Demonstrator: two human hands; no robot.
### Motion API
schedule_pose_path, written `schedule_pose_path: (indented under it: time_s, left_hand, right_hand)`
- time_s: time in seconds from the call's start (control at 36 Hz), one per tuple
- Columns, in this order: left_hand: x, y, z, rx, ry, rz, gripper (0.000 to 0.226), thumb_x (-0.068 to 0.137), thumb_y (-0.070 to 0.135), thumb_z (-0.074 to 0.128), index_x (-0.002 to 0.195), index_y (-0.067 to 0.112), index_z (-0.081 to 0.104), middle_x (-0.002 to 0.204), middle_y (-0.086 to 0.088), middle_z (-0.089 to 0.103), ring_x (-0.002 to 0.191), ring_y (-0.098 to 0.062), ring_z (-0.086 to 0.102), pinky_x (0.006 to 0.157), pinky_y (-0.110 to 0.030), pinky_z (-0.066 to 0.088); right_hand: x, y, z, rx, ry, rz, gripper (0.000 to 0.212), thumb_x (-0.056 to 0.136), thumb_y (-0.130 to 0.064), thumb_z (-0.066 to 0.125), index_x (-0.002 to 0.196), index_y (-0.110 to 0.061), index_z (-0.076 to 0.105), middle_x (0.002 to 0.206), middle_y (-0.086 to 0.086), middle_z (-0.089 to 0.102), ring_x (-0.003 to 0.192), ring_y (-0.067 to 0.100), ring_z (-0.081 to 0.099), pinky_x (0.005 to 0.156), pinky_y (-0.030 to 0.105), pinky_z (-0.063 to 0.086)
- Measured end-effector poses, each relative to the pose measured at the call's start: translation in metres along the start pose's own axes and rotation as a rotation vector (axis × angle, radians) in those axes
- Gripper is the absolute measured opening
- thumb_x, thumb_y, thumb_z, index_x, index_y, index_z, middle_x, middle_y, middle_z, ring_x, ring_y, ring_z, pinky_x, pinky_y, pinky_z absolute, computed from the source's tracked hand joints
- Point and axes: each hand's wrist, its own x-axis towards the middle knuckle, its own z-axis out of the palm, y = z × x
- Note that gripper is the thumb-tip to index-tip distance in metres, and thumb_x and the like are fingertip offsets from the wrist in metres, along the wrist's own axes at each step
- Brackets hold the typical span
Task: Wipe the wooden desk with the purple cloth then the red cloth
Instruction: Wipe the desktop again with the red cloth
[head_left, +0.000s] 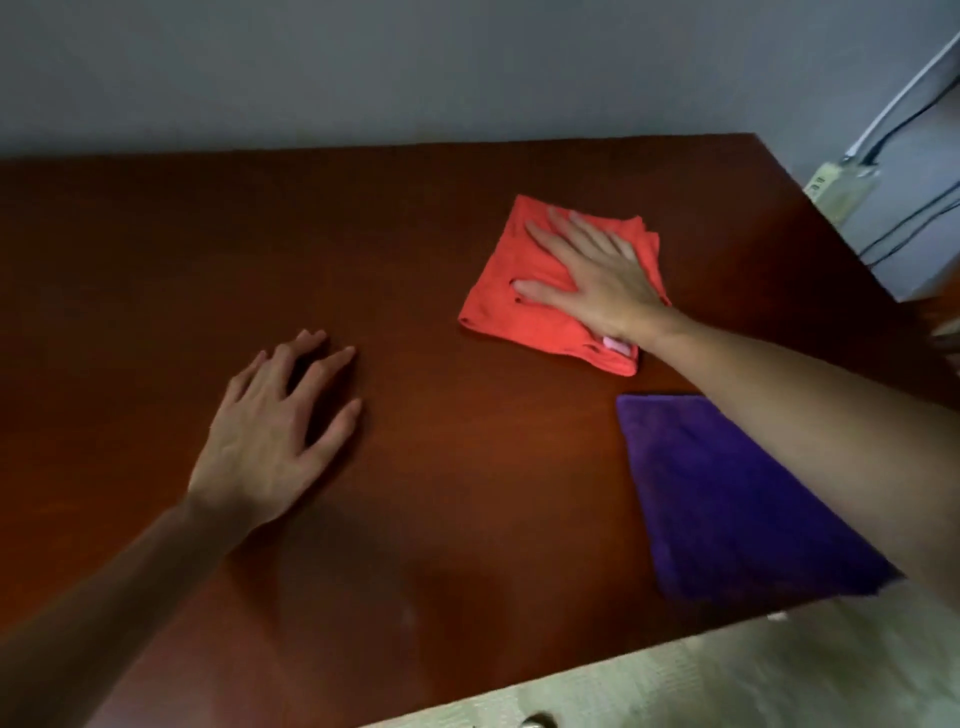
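Across the whole view spreads the dark reddish-brown wooden worktop (415, 234). At its near right edge lies the flat folded purple cloth (727, 509). Farther back, the folded, slightly rumpled red cloth (519, 306) sits under the right hand (592, 275), fingers spread, pressing. The left hand (275, 431) rests spread on bare wood.

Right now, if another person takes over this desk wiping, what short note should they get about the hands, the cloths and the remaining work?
Left hand: open, resting flat on the reddish-brown wooden desk.
Right hand: open, fingers spread, pressing on the folded red cloth at the desk's far right.
Folded purple cloth: lying untouched near the right front edge, partly under the right forearm.
Done: apparently the purple pass, as that cloth is set aside.
Left: wipe with the red cloth.
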Motion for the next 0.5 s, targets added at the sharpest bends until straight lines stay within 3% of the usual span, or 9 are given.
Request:
schedule_pose_path:
  time_s: [0.14, 0.25, 0.39, 0.5]
  left_hand:
    - [-0.005, 0.013, 0.001, 0.056, 0.051, 0.056, 0.056, 0.101, 0.048, 0.031, 0.147, 0.021, 0.049, 0.151, -0.008, 0.046, 0.143, -0.026, 0.039, 0.118, -0.047, 0.026]
    - [0.008, 0.048, 0.011, -0.020, 0.134, 0.103, 0.048, 0.098, 0.040, 0.041, 0.136, 0.018, 0.058, 0.142, -0.006, 0.053, 0.135, -0.026, 0.047, 0.108, -0.042, 0.034]
    - [0.055, 0.115, 0.036, -0.150, 0.162, 0.160, 0.043, 0.098, 0.036, 0.048, 0.134, 0.016, 0.058, 0.140, -0.006, 0.054, 0.134, -0.027, 0.049, 0.107, -0.043, 0.040]
    - [0.095, 0.148, 0.051, -0.282, 0.130, 0.135, 0.047, 0.100, 0.038, 0.046, 0.140, 0.015, 0.054, 0.145, -0.006, 0.048, 0.140, -0.021, 0.041, 0.114, -0.043, 0.036]
  right_hand:
    - [-0.050, 0.028, -0.001, -0.052, 0.013, -0.075, 0.099, 0.079, -0.095, 0.020, 0.162, -0.042, 0.016, 0.173, -0.012, 0.009, 0.159, 0.012, 0.006, 0.126, 0.046, 0.011]
    - [-0.055, 0.035, 0.000, -0.066, 0.034, -0.120, 0.096, 0.082, -0.091, 0.024, 0.163, -0.039, 0.020, 0.172, -0.011, 0.012, 0.158, 0.013, 0.010, 0.125, 0.045, 0.012]
    - [-0.038, 0.056, -0.007, -0.056, 0.013, -0.249, 0.085, 0.089, -0.083, 0.034, 0.162, -0.041, 0.022, 0.172, -0.012, 0.015, 0.158, 0.012, 0.012, 0.123, 0.042, 0.015]
    - [-0.002, 0.083, -0.014, -0.065, -0.022, -0.336, 0.079, 0.091, -0.078, 0.038, 0.161, -0.043, 0.023, 0.171, -0.014, 0.014, 0.158, 0.012, 0.012, 0.123, 0.044, 0.018]
